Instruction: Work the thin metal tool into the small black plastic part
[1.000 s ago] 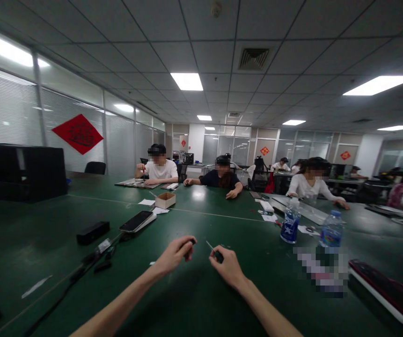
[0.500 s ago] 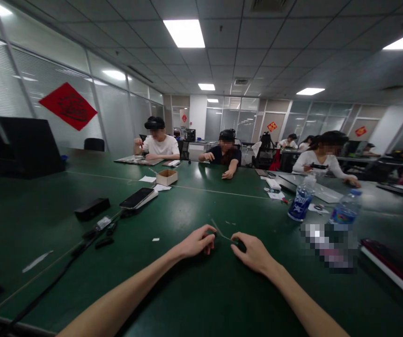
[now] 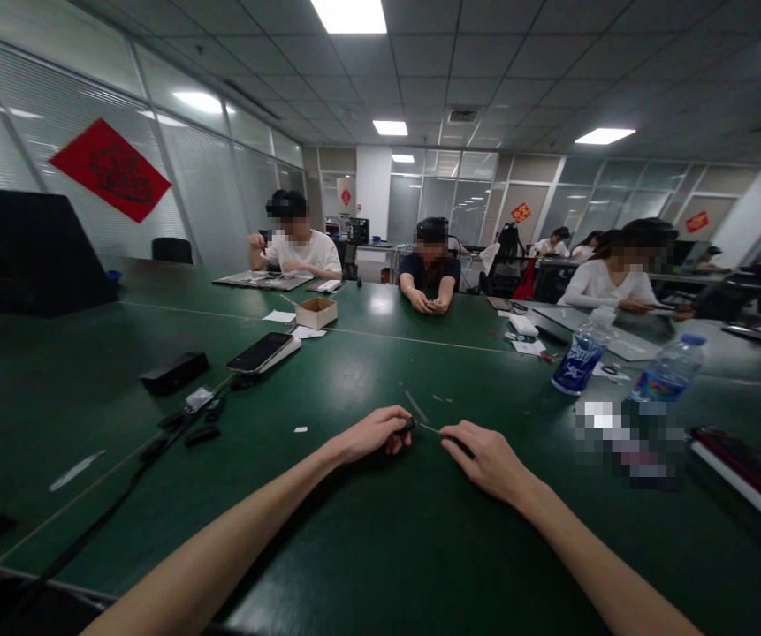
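"What does the left hand [image 3: 375,435] have?"

"A small dark object [image 3: 409,424], pinched between thumb and bent fingers. Only its end pokes out, so I can't make out what it is."

"And the right hand [image 3: 490,458]?"

"Fingers curled in, their tips closed on a slim rod [image 3: 430,429]. Its near end vanishes inside the grip, so any handle is hidden. The rod points across at the dark object; whether the two touch, I can't tell."

"Where is all this?"

"Over the green tabletop [image 3: 380,530], in front of the wearer. The forearms run off the bottom of the view. Just beyond the fingers there's a pale streak [image 3: 414,404], too faint to identify."

"What's around them?"

"To the left, a phone [image 3: 259,352], with an open cardboard box [image 3: 316,312] farther back; I can't see down to its bottom. To the right, a blue-labelled bottle [image 3: 579,358] and a clear bottle [image 3: 666,375], the second with its base lost behind a pixelated patch [image 3: 632,442]. Beside that, a red-and-white case [image 3: 748,481] is cut off by the right edge."
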Tool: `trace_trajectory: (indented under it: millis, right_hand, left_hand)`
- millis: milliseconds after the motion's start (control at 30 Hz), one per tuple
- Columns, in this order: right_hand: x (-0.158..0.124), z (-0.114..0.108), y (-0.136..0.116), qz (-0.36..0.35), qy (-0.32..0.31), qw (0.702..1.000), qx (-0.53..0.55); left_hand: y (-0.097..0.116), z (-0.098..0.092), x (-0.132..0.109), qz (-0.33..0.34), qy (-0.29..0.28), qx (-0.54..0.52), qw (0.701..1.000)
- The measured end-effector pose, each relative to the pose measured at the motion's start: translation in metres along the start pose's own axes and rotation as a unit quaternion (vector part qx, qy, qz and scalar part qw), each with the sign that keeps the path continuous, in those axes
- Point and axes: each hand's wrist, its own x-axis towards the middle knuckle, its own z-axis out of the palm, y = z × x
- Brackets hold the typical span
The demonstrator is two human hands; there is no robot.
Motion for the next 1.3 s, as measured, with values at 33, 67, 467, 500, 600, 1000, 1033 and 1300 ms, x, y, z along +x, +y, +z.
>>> trace_trajectory:
  millis: [33, 67, 467, 500, 600, 1000, 1033, 1300]
  right_hand:
    - [0.000, 0.000, 0.000, -0.001, 0.001, 1.000, -0.002]
    - [-0.001, 0.000, 0.000, -0.002, 0.002, 1.000, -0.004]
    - [-0.001, -0.001, 0.003, 0.000, -0.009, 1.000, -0.009]
    - [-0.002, -0.001, 0.002, -0.001, -0.009, 1.000, -0.011]
    - [-0.002, -0.003, 0.001, -0.005, -0.011, 1.000, -0.014]
    - [-0.002, 0.001, 0.003, -0.010, 0.000, 1.000, -0.015]
    - [-0.002, 0.001, 0.003, -0.010, 0.001, 1.000, -0.017]
    - [-0.004, -0.001, 0.003, -0.025, -0.008, 1.000, -0.004]
  left_hand:
    - [0.001, 0.000, -0.001, -0.001, -0.003, 0.001, 1.000]
    - [0.003, 0.001, -0.001, -0.001, -0.007, 0.003, 1.000]
    - [0.005, 0.001, -0.003, 0.003, 0.004, 0.066, 0.998]
    - [0.005, 0.001, -0.004, 0.002, 0.006, 0.081, 0.997]
    - [0.007, 0.003, -0.005, 0.011, 0.021, 0.128, 0.991]
    - [0.015, 0.009, -0.012, 0.106, 0.075, 0.296, 0.946]
    - [0.015, 0.009, -0.012, 0.108, 0.071, 0.299, 0.946]
    - [0.017, 0.010, -0.015, 0.105, 0.047, 0.307, 0.945]
